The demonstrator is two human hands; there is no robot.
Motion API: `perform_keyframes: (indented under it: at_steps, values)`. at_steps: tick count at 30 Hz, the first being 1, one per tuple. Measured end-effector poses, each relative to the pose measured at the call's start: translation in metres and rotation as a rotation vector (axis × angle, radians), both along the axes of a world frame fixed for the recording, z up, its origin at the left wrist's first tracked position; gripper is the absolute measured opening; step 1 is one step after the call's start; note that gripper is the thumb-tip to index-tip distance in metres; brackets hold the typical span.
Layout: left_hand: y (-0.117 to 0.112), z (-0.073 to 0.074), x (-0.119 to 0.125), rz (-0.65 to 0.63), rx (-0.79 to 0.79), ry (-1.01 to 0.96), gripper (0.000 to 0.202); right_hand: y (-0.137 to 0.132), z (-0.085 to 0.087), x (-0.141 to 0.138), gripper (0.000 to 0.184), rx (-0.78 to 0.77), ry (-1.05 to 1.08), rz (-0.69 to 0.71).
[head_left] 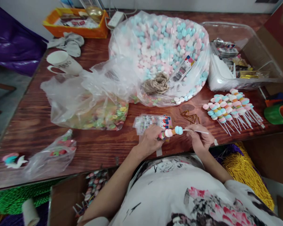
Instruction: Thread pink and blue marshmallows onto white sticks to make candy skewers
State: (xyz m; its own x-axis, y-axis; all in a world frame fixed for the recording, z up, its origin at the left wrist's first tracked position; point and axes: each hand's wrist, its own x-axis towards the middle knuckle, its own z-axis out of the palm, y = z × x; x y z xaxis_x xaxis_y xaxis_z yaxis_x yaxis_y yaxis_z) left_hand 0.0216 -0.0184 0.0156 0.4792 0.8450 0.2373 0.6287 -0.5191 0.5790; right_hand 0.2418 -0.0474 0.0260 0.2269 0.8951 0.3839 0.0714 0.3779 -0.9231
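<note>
A marshmallow skewer [178,130] lies level between my hands, with pink, orange and blue candies on a white stick. My left hand [151,137] is closed round its candy end, hiding part of it. My right hand [200,138] pinches the white stick on the other side. Just behind my left hand lies a pile of printed clear packets [153,121]. Several gold twist ties [190,116] rest beyond my right hand. To the right is a heap of finished-looking marshmallow skewers [228,106], sticks pointing toward me.
A big bag of marshmallows [169,40] fills the table's back, with a bag of gummy candy [103,116] at left. A clear plastic bin [250,37], green tape roll [278,113], white mug [63,62], orange tray [75,29] and small plastic bag [52,160] surround the work spot.
</note>
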Motion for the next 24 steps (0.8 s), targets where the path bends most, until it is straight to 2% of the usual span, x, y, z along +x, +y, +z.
perform_keyframes:
  at_steps: [3, 5, 8, 12, 15, 18, 21, 24]
  values:
    - [-0.003, 0.008, 0.002, 0.055, -0.13, -0.048, 0.015, -0.001, 0.007, 0.008, 0.02, 0.132, -0.144, 0.119]
    - [-0.005, 0.011, 0.005, 0.047, -0.214, -0.081, 0.018, -0.001, 0.011, 0.008, 0.024, 0.175, -0.163, 0.222]
    - [-0.008, 0.016, 0.012, 0.002, -0.301, -0.134, 0.021, 0.0, 0.015, 0.001, 0.02, 0.101, -0.112, 0.291]
    - [-0.012, 0.019, 0.019, 0.003, -0.384, -0.161, 0.02, 0.0, 0.012, -0.007, 0.008, -0.06, -0.023, 0.273]
    - [-0.014, 0.02, 0.017, 0.059, -0.377, -0.16, 0.022, 0.001, 0.007, -0.005, 0.002, -0.144, -0.008, 0.24]
    - [-0.014, 0.021, 0.013, 0.087, -0.312, -0.11, 0.033, 0.001, 0.004, 0.001, 0.004, -0.177, 0.0, 0.221]
    - [-0.016, 0.021, 0.012, 0.049, -0.28, -0.058, 0.041, -0.001, 0.006, 0.001, 0.007, -0.138, -0.046, 0.236]
    - [-0.018, 0.018, 0.016, 0.015, -0.293, -0.041, 0.045, -0.005, 0.009, -0.005, 0.008, -0.022, -0.153, 0.274]
